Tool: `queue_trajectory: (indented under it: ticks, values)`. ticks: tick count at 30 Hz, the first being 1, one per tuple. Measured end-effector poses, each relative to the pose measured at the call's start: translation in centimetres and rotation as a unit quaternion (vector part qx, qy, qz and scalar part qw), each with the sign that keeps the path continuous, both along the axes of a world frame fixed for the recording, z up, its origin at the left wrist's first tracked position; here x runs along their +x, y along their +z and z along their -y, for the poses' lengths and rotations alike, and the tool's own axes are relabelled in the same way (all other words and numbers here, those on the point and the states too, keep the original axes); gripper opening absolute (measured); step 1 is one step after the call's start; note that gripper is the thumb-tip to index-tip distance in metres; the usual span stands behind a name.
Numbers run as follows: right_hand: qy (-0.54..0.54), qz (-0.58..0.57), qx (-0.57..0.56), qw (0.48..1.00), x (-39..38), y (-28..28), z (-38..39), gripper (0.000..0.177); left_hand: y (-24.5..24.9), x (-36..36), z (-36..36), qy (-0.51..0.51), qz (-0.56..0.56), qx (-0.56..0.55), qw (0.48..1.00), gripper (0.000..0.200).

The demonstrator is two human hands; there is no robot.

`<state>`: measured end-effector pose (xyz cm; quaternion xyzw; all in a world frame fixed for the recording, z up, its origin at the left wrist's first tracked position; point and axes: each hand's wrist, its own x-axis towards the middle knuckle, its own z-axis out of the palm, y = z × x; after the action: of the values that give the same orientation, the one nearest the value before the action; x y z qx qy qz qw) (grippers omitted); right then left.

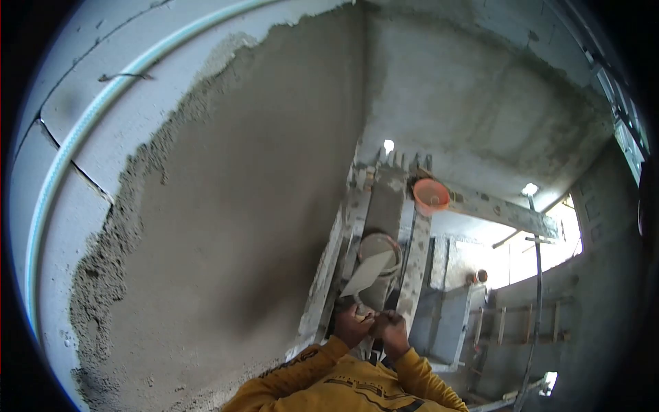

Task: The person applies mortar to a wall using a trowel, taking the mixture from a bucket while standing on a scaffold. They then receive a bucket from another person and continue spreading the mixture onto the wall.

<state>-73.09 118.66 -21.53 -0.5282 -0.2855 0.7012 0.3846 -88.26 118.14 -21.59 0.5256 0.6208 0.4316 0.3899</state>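
Observation:
My left hand (352,325) is closed around the handle of a trowel (369,273), whose flat pale blade points up and away from me. Beside it, my right hand (391,335) has its fingers curled at the end of the left hand; what they hold, if anything, is hidden. Beyond the hands, a round bucket (392,242) with a mortar-smeared rim stands on the planks, partly covered by the blade. To my left rises a wall with a broad coat of grey wet-looking plaster (254,185).
An orange basin (431,197) sits farther along the spattered scaffold planks (414,271). The drop beside them shows a grey trough (443,323), a ladder (528,323) and an upright pole (539,288). A pale blue hose (89,117) curves along the bare block wall at left.

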Motion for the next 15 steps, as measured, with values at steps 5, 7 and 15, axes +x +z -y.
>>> queue_trajectory:
  ticks: [5,7,15]
  values:
    - [0.179,0.205,0.391,0.879,-1.9,-5.9,-5.0,0.042,2.0,-2.9,-3.2,0.105,0.007,-0.035,0.994,0.02]
    - [0.264,0.271,0.438,0.816,-3.3,0.0,-7.8,0.05,4.0,-3.4,-4.5,0.154,0.03,0.006,0.988,0.019]
    - [0.264,0.194,0.581,0.745,-9.9,-0.3,-16.9,0.054,4.8,-7.3,-8.9,0.29,0.003,0.122,0.949,0.023]
